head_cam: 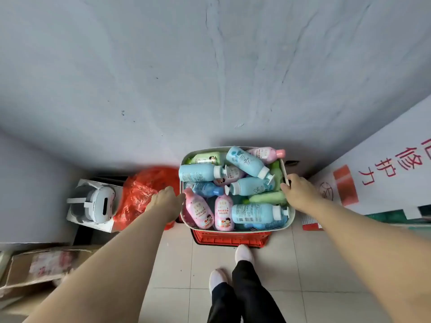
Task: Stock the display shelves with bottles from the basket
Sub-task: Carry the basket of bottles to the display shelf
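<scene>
Forearms out, basket (233,230) sits between the hands: right hand (297,191) fingers (285,185) curled on its rim, left hand (166,201) against the other side, grip hidden. Bottles (251,214) lie flat inside, pointing every which way.

The basket (245,230) is open from above, but bottles (247,163) lie heaped tightly to its rim. The grey wall (210,78) closes off its far side. A red plastic bag (140,194) crowds the left flank, where the left hand (166,200) holds the rim. A leaning signboard (384,159) narrows the right, near the right hand (297,190). The tiled floor (175,264) in front lies open beside the person's feet (243,254).
</scene>
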Demonstrator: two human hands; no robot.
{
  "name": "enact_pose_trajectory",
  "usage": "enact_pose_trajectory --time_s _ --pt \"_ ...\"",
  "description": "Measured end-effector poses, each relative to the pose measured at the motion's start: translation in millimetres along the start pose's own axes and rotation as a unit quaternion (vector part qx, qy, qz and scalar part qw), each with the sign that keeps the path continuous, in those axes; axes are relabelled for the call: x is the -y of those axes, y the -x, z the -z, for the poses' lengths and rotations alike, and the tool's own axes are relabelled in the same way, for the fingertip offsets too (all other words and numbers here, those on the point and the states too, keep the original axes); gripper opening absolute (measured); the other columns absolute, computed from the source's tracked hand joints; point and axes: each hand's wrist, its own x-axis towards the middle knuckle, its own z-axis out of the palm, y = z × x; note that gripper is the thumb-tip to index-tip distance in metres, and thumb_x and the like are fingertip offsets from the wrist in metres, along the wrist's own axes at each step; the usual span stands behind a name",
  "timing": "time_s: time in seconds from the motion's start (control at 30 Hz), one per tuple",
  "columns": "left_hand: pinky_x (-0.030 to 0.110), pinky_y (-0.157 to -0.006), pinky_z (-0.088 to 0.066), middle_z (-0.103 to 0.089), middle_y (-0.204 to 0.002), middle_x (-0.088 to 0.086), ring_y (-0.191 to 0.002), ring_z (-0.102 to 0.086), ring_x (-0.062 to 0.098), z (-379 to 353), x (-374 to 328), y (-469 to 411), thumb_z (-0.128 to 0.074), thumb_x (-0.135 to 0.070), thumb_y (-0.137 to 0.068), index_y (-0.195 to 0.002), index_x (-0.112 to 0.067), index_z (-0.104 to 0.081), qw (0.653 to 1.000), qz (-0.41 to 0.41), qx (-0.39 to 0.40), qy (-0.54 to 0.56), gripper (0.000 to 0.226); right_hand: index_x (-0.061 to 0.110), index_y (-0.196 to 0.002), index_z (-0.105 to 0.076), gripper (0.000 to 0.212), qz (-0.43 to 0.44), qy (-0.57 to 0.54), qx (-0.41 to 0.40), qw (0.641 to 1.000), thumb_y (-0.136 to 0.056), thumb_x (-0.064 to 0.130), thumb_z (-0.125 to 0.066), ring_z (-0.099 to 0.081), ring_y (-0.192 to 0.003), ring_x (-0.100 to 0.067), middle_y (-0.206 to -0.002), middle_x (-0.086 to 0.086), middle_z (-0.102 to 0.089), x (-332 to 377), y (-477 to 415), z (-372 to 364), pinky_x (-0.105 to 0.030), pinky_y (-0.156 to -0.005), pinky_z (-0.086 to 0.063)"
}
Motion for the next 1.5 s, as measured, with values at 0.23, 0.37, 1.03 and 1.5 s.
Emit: enact_pose_trajectory --time_s 0.23,0.37,1.03,1.5 --pt "0.034 -0.079 -0.036 -0.053 -0.131 0.017 -0.114 -0.051 0.033 -38.4 -18.4 -51.7 -0.034 -0.047 -0.1 -0.134 -0.002 -0.044 0.988 0.085 0.012 0.13 0.057 0.012 -0.133 -0.04 0.042 -0.004 -0.028 0.008 1.0 -0.098 0.035 -0.041 -0.048 -0.116 -0.04 -0.128 -0.019 -0.049 -16.3 -41.1 -23.7 -0.045 -0.093 -0.043" --pt "0.038 -0.085 -0.04 -0.057 -0.124 0.019 -0.112 -0.054 0.036 -47.9 -26.0 -72.8 -0.034 -0.044 -0.1 -0.131 -0.001 -0.048 0.973 0.116 -0.007 0.2 0.055 0.012 -0.139 -0.036 0.054 -0.004 -0.087 0.019 0.996 -0.096 0.044 -0.038 -0.047 -0.121 -0.037 -0.133 -0.019 -0.048 -22.1 -56.6 -36.2 -0.045 -0.098 -0.042" --pt "0.047 -0.099 -0.045 -0.055 -0.124 0.007 -0.112 -0.055 0.027 -56.7 -24.4 -92.9 -0.041 -0.081 -0.072 -0.127 -0.018 -0.051 0.847 0.165 0.016 0.505 0.085 0.034 -0.146 -0.026 0.053 -0.051 -0.251 0.055 0.965 -0.097 0.04 -0.045 -0.047 -0.123 -0.035 -0.132 -0.015 -0.052 -27.5 -93.9 -51.9 -0.043 -0.106 -0.038" --pt "0.034 -0.067 -0.05 -0.061 -0.113 0.008 -0.095 -0.061 0.025 -56.0 -35.8 -82.4 -0.045 -0.062 -0.091 -0.129 -0.013 -0.051 0.799 0.217 -0.009 0.561 0.062 0.035 -0.142 -0.033 0.077 0.004 -0.381 0.066 0.922 -0.075 0.069 -0.051 -0.055 -0.115 -0.016 -0.124 0.006 -0.059 -23.4 -63.6 -34.8 -0.039 -0.102 -0.043"
